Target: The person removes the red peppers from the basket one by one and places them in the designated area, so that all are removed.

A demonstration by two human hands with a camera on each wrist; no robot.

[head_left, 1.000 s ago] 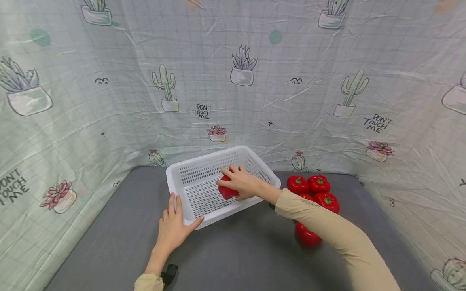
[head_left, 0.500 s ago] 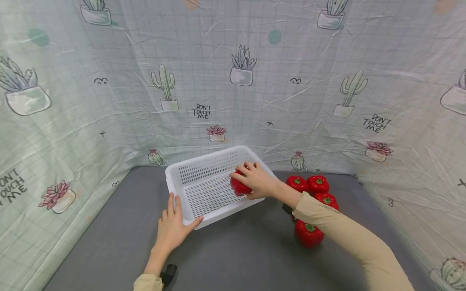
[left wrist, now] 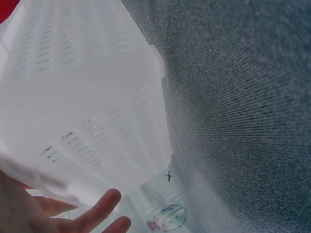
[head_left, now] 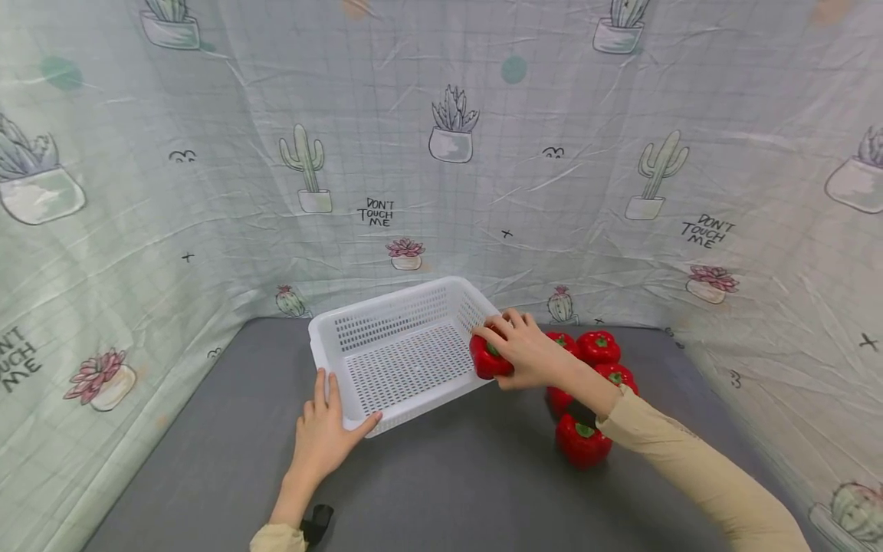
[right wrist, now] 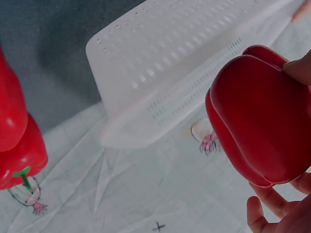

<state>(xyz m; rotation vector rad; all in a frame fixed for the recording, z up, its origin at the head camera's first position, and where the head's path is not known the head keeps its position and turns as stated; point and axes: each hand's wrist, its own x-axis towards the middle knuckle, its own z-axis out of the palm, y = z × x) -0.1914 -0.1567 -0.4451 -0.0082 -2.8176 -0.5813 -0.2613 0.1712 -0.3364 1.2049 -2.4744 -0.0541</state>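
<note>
My right hand (head_left: 531, 354) grips a glossy red bell pepper (head_left: 488, 360) over the right end of a white perforated plastic basket (head_left: 429, 400). In the right wrist view the held pepper (right wrist: 262, 119) is large, with a thumb on its upper side and fingertips below. At the basket's near left corner, my left hand (head_left: 323, 438) rests with fingers spread, the fingers along the left rim and the thumb at the front rim. The left wrist view shows those fingers (left wrist: 99, 211) straight beside the basket's outer wall (left wrist: 87, 97). The visible basket floor holds nothing.
Several more red bell peppers stand on the grey table (head_left: 441, 491) to the right, one nearer pepper (head_left: 583, 441) apart from the back ones (head_left: 599, 347). My right forearm passes over that side. A cactus-print curtain (head_left: 414, 153) closes off the back and sides.
My right hand has carried the pepper rightward, from the middle of the basket to its right end. The left hand and basket stay in place; the view has shifted slightly.
</note>
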